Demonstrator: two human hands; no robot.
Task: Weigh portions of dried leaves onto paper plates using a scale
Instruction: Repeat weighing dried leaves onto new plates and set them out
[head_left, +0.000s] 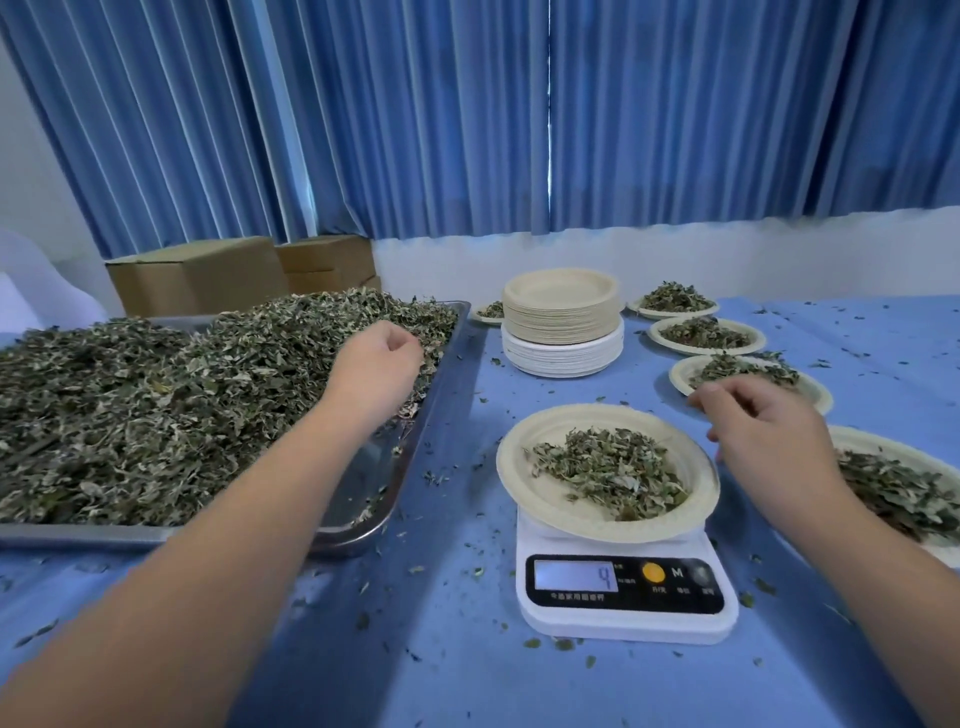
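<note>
White scale (626, 597) reads "4"; button (677, 572) marked "M".

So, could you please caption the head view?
Left hand at the tray of dried leaves; a filled paper plate sits on the scale.

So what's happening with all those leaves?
A person is weighing out leaves. The left hand grabs from the pile of dried green leaves in the metal tray. The right hand hovers open beside the round paper plate on the white digital scale, which reads 4. Several filled plates wait on the blue table.
</note>
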